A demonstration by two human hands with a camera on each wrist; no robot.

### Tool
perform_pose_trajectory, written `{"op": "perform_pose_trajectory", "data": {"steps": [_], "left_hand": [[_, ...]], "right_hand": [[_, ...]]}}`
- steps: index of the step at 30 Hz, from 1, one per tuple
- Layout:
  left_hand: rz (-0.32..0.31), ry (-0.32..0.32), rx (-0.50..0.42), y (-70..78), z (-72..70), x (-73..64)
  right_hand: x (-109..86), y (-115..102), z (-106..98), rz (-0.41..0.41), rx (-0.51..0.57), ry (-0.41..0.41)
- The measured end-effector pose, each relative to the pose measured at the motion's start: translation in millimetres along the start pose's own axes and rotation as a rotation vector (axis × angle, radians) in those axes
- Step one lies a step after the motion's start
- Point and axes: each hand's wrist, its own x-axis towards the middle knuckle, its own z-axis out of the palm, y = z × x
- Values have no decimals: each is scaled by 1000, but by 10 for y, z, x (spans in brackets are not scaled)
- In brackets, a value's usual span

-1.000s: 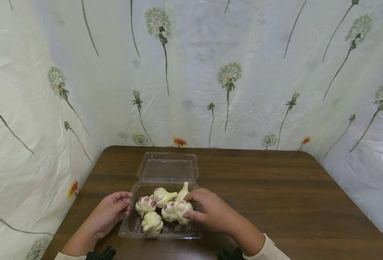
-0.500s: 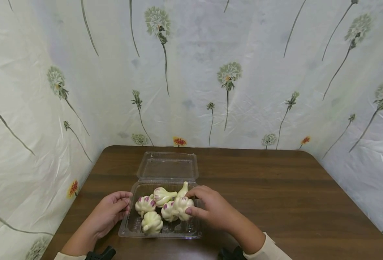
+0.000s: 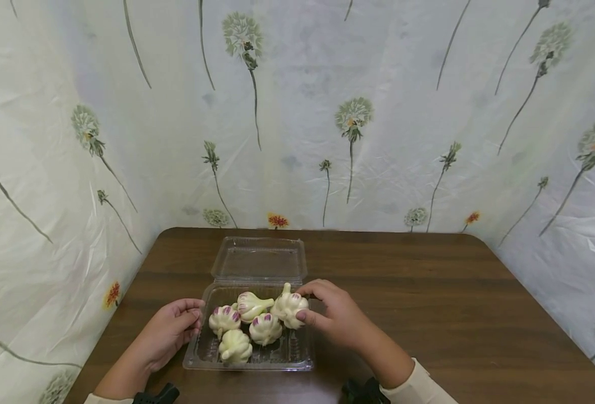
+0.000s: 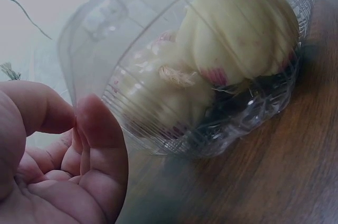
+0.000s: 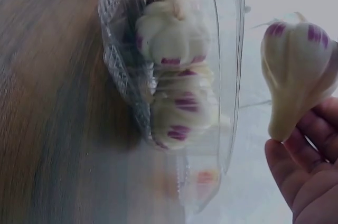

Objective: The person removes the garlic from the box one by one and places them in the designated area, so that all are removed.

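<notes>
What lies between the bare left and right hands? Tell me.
Rounded cream garlic bulbs, some purple-streaked, inside the open, clear plastic container, in the head view.

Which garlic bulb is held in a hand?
The bulb pinched by the right hand, raised above the other bulbs, which sit inside the clear container.

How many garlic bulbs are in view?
6: held bulb in the right hand; in the box, a mostly hidden bulb behind that, left bulb, back bulb, centre bulb and front bulb.
</notes>
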Motion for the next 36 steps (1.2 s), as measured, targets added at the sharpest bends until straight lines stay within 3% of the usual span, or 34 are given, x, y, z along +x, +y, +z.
{"op": "perform_pose_trajectory", "data": {"steps": [6, 20, 36], "left_hand": [[3, -1, 0, -1, 1, 0], [4, -12, 1, -1, -15, -3], [-2, -20, 0, -29, -40, 1]], "right_hand": [[0, 22, -37, 42, -2, 12], [-13, 265, -34, 7, 28, 73], [-147, 522, -94, 166, 145, 154]]}}
